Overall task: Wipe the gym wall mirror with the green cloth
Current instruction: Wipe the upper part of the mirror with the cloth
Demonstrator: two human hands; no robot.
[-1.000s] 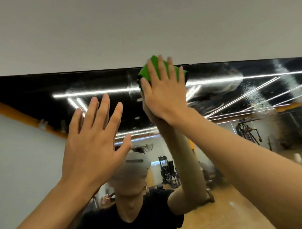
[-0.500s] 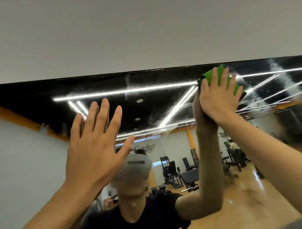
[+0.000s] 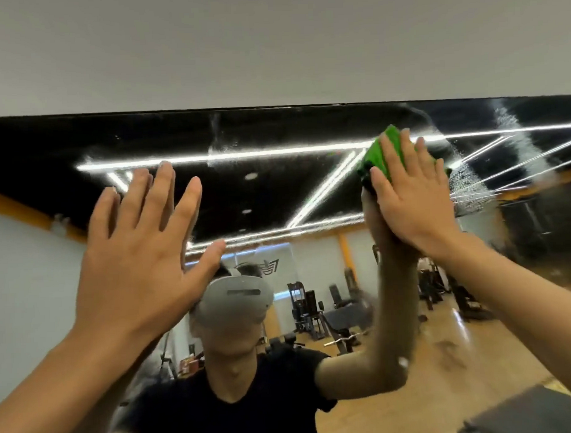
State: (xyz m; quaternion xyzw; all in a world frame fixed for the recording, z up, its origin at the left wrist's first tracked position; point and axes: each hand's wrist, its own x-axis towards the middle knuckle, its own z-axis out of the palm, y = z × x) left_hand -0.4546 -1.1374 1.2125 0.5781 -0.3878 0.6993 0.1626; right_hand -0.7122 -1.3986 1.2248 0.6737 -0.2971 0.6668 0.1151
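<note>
The wall mirror [image 3: 276, 190] fills the lower two thirds of the head view, its top edge running under a plain white wall. My right hand [image 3: 409, 192] lies flat with straight fingers on the green cloth [image 3: 380, 156], pressing it against the glass near the mirror's upper right. Most of the cloth is hidden under that hand. My left hand [image 3: 139, 250] is spread open at the left, fingers up, holding nothing; I cannot tell whether it touches the glass. Wet streaks [image 3: 514, 133] show on the glass right of the cloth.
The mirror reflects a person in a black shirt [image 3: 232, 409] with a headset, ceiling light strips, gym machines [image 3: 308, 316] and a wooden floor. A white wall strip [image 3: 272, 48] runs above the mirror's top edge.
My right hand has slid the green cloth rightward along the top of the mirror, from the centre toward the upper right. The left hand has stayed spread at the left.
</note>
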